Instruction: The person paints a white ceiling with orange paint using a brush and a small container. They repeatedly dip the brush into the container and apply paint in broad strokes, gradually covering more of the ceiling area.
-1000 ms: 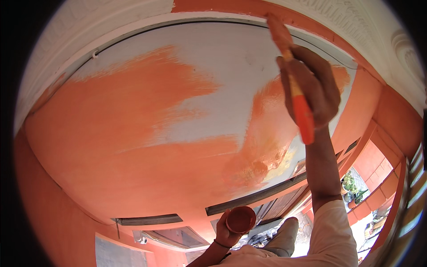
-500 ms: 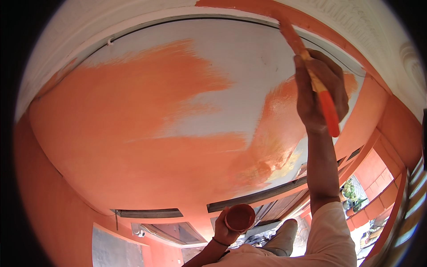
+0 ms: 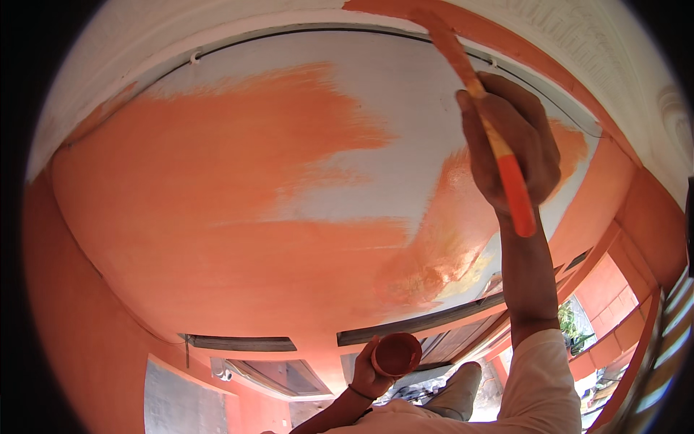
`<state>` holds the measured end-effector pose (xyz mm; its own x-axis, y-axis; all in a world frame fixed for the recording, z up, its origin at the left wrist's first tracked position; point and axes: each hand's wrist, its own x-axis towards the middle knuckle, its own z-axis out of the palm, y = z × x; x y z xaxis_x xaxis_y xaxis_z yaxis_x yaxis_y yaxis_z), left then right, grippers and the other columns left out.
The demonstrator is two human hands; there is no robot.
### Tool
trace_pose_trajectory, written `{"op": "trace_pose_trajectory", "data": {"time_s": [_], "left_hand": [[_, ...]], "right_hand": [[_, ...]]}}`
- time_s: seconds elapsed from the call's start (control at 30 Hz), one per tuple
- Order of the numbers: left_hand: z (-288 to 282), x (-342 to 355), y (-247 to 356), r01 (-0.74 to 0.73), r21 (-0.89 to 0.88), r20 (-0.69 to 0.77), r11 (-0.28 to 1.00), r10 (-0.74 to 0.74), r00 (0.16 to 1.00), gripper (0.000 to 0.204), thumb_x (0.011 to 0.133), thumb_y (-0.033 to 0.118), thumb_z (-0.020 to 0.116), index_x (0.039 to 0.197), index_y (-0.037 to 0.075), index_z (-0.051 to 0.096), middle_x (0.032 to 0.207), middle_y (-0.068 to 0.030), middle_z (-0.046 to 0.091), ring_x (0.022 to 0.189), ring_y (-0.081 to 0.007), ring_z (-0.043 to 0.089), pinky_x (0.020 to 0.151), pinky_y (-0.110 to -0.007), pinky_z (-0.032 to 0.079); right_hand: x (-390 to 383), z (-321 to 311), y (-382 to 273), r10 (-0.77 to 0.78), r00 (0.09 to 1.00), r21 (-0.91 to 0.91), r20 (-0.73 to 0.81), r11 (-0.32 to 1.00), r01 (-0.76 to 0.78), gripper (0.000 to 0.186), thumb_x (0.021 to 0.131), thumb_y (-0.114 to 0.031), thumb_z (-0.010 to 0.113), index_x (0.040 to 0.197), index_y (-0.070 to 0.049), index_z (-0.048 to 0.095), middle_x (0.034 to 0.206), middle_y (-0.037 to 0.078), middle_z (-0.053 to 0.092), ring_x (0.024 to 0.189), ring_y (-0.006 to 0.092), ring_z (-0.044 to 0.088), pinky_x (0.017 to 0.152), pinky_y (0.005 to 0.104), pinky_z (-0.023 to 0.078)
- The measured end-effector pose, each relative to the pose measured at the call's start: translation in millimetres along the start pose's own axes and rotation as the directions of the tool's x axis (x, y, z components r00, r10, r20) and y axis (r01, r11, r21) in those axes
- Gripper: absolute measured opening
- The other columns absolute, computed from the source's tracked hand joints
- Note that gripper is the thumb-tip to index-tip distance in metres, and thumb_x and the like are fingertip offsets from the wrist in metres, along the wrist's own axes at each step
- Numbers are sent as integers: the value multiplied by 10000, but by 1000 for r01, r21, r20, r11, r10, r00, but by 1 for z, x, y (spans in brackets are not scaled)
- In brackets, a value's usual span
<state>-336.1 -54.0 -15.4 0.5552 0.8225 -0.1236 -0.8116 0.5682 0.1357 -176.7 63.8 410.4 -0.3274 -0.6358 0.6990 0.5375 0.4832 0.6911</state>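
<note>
High at the right, my right hand (image 3: 515,137) is closed around the wooden handle of a paintbrush (image 3: 512,177), whose handle end is red. The paint-covered bristles point up and to the left, at the orange band (image 3: 390,7) along the top edge of the wall. Low in the view, my left hand (image 3: 367,376) grips a small round paint cup (image 3: 397,354) from its left side. Dark orange-red paint shows inside the cup. Between the hands spreads a wall (image 3: 217,166) partly coated in orange, with a bare grey-white patch (image 3: 361,188) in its middle.
A black cable (image 3: 303,30) runs along the wall's top edge, held by a white clip (image 3: 194,57). Above it is a white moulded cornice (image 3: 578,43). Dark slatted openings (image 3: 419,320) line the lower wall. A small white camera (image 3: 223,373) and potted plants (image 3: 571,325) are lower down.
My right hand and the brush have moved a little left along the orange band, with the brush tilting more. My left hand and the cup have shifted slightly right.
</note>
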Motion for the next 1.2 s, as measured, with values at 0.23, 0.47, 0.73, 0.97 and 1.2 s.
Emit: {"op": "trace_pose_trajectory", "data": {"time_s": [0.23, 0.47, 0.73, 0.97, 1.2], "left_hand": [[-7, 2, 0, 1, -28, 8, 1000, -1, 1000, 555, 1080, 537, 498, 1404, 95, 588, 1387, -158, 649, 1263, -369, 644, 967, -567, 578], [11, -8, -3, -57, 66, -119, 996, 65, 991, 492, 1067, 517, 509, 1379, 151, 616, 1350, -131, 667, 1231, -354, 652, 925, -536, 577], [0, -2, -3, -8, 30, -86, 1000, 11, 996, 495, 1035, 517, 543, 1350, 147, 639, 1287, -140, 690, 1204, -379, 652, 915, -527, 581], [-14, 11, -13, 57, 3, -67, 998, -57, 996, 506, 1058, 530, 520, 1332, 124, 648, 1263, -184, 685, 1215, -409, 637, 902, -523, 598], [-29, 20, -24, 74, 21, -12, 997, -74, 997, 520, 1043, 514, 540, 1338, 97, 641, 1299, -213, 656, 1268, -400, 596, 929, -544, 597]], "right_hand": [[13, 17, -11, -133, 985, -118, -106, 986, 120, 298, 670, -7, 807, 958, -46, 741, 987, 144, 728, 830, 295, 724, 655, 328, 591], [18, 41, -26, -75, 975, 4, -211, 997, 78, 294, 681, 13, 792, 956, -53, 712, 988, 139, 716, 832, 279, 721, 658, 322, 594], [-25, -27, 3, 598, 711, 403, -369, 793, -458, 287, 865, 106, 806, 1100, 28, 661, 1012, 140, 764, 839, 180, 743, 773, 290, 615], [-43, -81, 59, 802, 511, 526, -307, 591, -611, 149, 917, -6, 779, 1049, 43, 730, 947, 99, 742, 852, 160, 742, 735, 327, 668], [-66, -120, 98, 845, 452, 558, -288, 531, -638, 163, 914, -27, 782, 1028, 77, 728, 945, 114, 726, 855, 178, 739, 728, 358, 689]]}}
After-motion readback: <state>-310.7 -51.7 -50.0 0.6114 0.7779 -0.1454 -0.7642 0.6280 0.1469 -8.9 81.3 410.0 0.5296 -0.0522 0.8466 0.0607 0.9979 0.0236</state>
